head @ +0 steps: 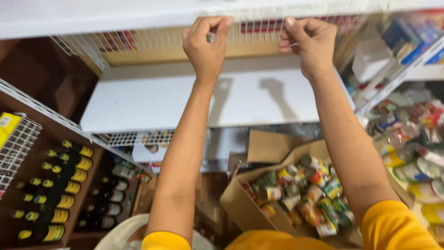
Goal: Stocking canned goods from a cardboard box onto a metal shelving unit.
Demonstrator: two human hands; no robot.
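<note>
Left hand (pixel 206 46), right hand (pixel 311 42): fingers of both pinched on wire shelf front (pixel 254 28) (small item between them, indistinct). Best gripped evenly. Below: cardboard box of cans (pixel 245 208).

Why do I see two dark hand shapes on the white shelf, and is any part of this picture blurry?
Head view: light from above and in front casts shadows of the left hand and right hand onto the white shelf; the cans at right are smeared and soft, and the shelf edges bow with wide-angle distortion.
</note>
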